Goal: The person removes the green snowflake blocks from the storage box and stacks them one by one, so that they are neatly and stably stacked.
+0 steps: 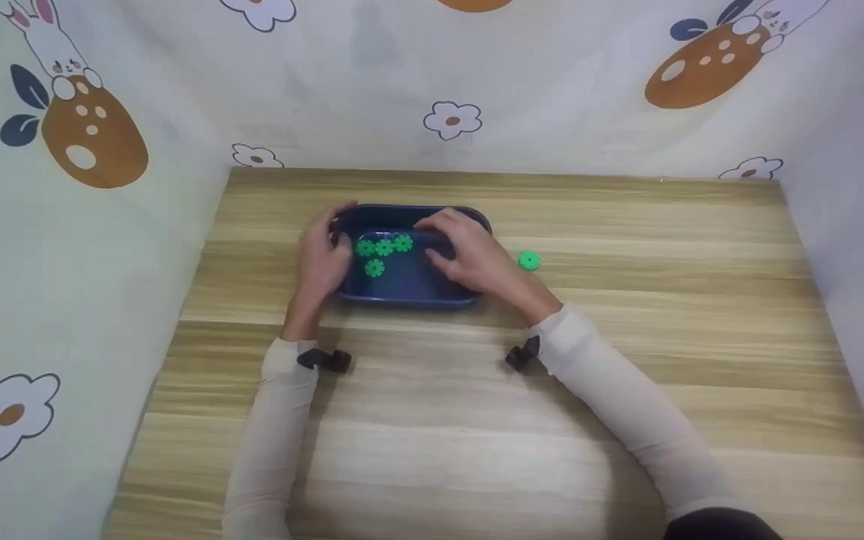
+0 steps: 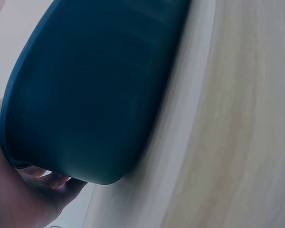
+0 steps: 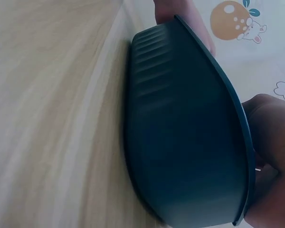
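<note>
A dark blue plastic tub [image 1: 413, 281] sits on the table, seen from above in the head view. My left hand [image 1: 323, 259] grips its left end, thumb over the rim and fingers outside; the left wrist view shows those fingers against the tub's outer wall [image 2: 85, 85]. Inside the tub, several green notched discs [image 1: 384, 247] lie toward the left. My right hand [image 1: 473, 255] reaches over the right rim, thumb and fingers apart above the tub floor, with nothing visible between them. In the right wrist view, the tub's wall [image 3: 185, 118] hides part of that hand.
One more green notched disc [image 1: 529, 260] lies on the wooden table [image 1: 664, 315], right of the tub and close to my right wrist. Patterned white sheeting [image 1: 372, 90] with flowers and rabbits rises behind the table and along both sides.
</note>
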`<action>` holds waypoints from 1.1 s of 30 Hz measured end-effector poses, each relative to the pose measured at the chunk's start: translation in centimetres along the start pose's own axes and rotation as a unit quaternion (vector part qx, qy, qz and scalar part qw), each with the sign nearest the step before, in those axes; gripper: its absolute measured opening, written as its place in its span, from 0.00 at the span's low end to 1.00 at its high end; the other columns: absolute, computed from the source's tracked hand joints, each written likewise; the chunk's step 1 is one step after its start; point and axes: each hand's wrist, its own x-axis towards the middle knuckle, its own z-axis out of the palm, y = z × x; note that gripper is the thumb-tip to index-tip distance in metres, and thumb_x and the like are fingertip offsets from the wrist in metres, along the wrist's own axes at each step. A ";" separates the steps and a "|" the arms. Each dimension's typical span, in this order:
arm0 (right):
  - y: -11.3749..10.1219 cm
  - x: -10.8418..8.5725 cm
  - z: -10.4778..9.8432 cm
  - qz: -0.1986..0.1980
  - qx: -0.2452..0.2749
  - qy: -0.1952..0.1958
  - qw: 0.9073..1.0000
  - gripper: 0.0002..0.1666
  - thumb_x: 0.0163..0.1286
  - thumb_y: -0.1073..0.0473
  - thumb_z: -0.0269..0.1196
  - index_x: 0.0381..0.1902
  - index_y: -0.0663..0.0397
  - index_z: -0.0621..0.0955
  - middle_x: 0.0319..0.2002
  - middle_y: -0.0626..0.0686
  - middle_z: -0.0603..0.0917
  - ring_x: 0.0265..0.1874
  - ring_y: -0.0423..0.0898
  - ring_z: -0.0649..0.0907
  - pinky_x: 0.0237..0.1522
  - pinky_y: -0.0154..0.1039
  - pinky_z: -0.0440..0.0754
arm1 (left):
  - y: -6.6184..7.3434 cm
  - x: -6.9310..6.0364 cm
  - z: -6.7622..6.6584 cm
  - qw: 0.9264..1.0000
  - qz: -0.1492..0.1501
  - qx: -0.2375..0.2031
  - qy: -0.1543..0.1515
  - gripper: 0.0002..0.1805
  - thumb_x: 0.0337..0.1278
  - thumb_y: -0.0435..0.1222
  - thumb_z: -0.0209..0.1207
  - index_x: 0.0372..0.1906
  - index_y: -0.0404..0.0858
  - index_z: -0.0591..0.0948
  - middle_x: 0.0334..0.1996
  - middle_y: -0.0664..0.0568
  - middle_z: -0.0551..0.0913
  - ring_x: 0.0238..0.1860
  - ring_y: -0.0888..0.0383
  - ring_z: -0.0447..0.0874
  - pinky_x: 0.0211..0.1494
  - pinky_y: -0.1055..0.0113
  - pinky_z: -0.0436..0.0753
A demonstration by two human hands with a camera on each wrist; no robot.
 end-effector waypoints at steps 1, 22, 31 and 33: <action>-0.1 0.2 0.0 0.004 -0.004 -0.008 1.000 0.24 0.76 0.59 0.68 0.68 0.54 0.82 0.64 0.55 0.84 0.65 0.51 0.83 0.74 0.48 0.80 | 0.0 0.0 0.0 1.000 -0.001 -0.001 0.000 0.30 0.63 0.20 0.52 0.69 0.36 0.82 0.68 0.41 0.84 0.71 0.45 0.80 0.79 0.49 0.77; -1.0 3.7 2.7 0.002 -0.117 -0.113 0.987 0.27 0.73 0.59 0.70 0.69 0.52 0.82 0.69 0.54 0.83 0.68 0.54 0.80 0.72 0.51 0.81 | 0.2 -0.1 -0.1 1.000 -0.004 0.006 0.003 0.31 0.62 0.20 0.52 0.69 0.39 0.83 0.68 0.44 0.84 0.71 0.46 0.80 0.77 0.49 0.78; -1.0 3.8 3.5 0.011 -0.151 -0.126 0.980 0.31 0.74 0.58 0.69 0.73 0.54 0.80 0.69 0.56 0.82 0.65 0.57 0.79 0.71 0.53 0.81 | 0.2 -0.1 -0.1 1.000 -0.006 0.014 0.002 0.30 0.64 0.21 0.53 0.69 0.40 0.83 0.68 0.45 0.85 0.73 0.48 0.79 0.79 0.50 0.77; -1.0 3.8 3.6 0.009 -0.146 -0.122 0.982 0.30 0.74 0.58 0.69 0.73 0.54 0.81 0.67 0.57 0.82 0.64 0.58 0.79 0.69 0.54 0.82 | 0.2 -0.1 -0.1 1.000 -0.006 0.017 0.001 0.30 0.64 0.21 0.53 0.69 0.40 0.83 0.69 0.45 0.84 0.74 0.48 0.79 0.80 0.50 0.76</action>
